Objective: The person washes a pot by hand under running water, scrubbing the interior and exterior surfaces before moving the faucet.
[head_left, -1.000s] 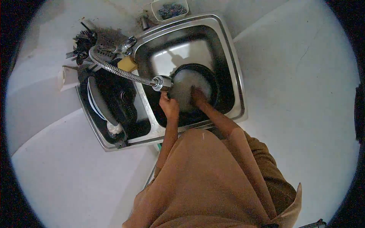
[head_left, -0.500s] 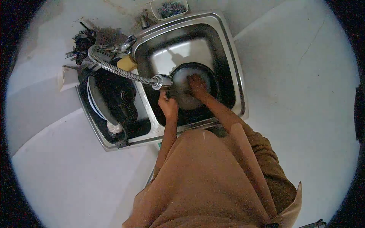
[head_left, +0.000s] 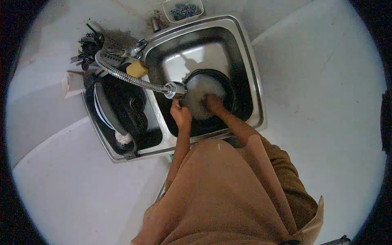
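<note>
A round dark pan [head_left: 206, 87] lies in the right-hand basin of the steel sink [head_left: 256, 81], its inside pale and cloudy. My left hand [head_left: 181, 115] is closed at the pan's left edge, just below the faucet head [head_left: 175, 90]; whether it grips a rim or a handle is hidden. Inside the pan, on its lower right part, is my right hand [head_left: 214, 105]. Its fingers are dark and blurred, so whether they hold anything does not show.
A flexible metal faucet hose [head_left: 126, 76] arches over the divider. Beside it sits a yellow sponge [head_left: 137, 69]. The left basin holds plates [head_left: 102, 106] and dark dishes. Cutlery [head_left: 90, 47] stands behind, and a white tub [head_left: 183, 10] with scouring material is at the back.
My right hand has moved down and slightly right within the pan, toward my body. My left hand stays at the pan's left edge.
</note>
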Demonstrator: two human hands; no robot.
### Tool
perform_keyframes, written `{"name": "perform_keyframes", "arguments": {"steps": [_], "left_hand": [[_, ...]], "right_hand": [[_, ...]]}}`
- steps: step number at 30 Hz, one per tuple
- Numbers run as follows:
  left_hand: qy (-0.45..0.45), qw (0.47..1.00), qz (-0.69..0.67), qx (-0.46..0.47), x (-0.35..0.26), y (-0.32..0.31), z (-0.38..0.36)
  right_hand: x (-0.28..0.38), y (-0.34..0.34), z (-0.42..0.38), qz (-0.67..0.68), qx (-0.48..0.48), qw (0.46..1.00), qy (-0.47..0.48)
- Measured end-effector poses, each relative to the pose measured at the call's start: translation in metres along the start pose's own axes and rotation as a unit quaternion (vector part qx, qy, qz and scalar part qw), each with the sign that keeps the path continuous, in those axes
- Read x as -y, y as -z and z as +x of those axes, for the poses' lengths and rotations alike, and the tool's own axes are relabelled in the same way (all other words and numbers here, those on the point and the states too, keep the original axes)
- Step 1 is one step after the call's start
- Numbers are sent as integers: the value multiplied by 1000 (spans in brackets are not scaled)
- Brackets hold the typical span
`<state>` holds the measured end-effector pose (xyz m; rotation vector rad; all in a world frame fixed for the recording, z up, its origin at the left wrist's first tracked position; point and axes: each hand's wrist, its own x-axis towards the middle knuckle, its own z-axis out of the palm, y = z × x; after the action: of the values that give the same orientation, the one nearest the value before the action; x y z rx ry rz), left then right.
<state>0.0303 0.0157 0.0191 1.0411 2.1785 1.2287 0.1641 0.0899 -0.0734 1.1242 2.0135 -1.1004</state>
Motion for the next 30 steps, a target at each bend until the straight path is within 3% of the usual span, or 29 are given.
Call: {"name": "perform_keyframes", "arguments": {"steps": [2, 3, 5, 8, 9, 11, 15, 17, 18, 20, 23, 24, 26, 27, 29, 30], "left_hand": [[12, 999, -35, -3, -10, 2, -1], [13, 999, -34, -2, -10, 1, -1], [50, 997, -56, -3, -10, 1, 0], [34, 999, -28, -21, -8, -2, 0], [35, 999, -29, -21, -10, -1, 1], [41, 998, -40, -6, -15, 1, 0], [76, 997, -16, 7, -8, -1, -1], [43, 999, -30, 0, -8, -3, 0], [43, 999, -30, 0, -8, -2, 0], [63, 998, -20, -2, -10, -2, 0], [80, 993, -88, 7, -24, 3, 0], [81, 993, -87, 7, -15, 2, -1], [58, 995, -83, -2, 11, -4, -2], [58, 995, -83, -2, 5, -2, -3], [90, 994, -55, -1, -12, 2, -4], [90, 994, -55, -1, -12, 0, -4]], "right_hand": [[-16, -26, 30, 80, -170, 981, 40], [-15, -24, 35, 81, -169, 982, 40], [-12, -22, 44, 0, -292, 956, 5], [-17, -26, 35, -85, -318, 943, 41], [-17, -25, 27, -85, -318, 943, 40], [-18, -19, 7, 88, -163, 981, 61], [-49, -84, 56, 56, -216, 974, 39], [-59, -102, 71, 162, -113, 980, -21], [-59, -98, 70, 162, -113, 980, -20], [-59, -89, 70, 118, -99, 986, 67], [-2, -1, 9, 56, -40, 998, 0], [-1, -3, 11, 57, -39, 998, 0], [-7, -15, 30, -93, -215, 971, 42], [-15, -27, 43, -93, -215, 971, 42], [-39, -62, 73, -149, -425, 888, 87], [-50, -80, 83, -150, -426, 888, 86]]}}
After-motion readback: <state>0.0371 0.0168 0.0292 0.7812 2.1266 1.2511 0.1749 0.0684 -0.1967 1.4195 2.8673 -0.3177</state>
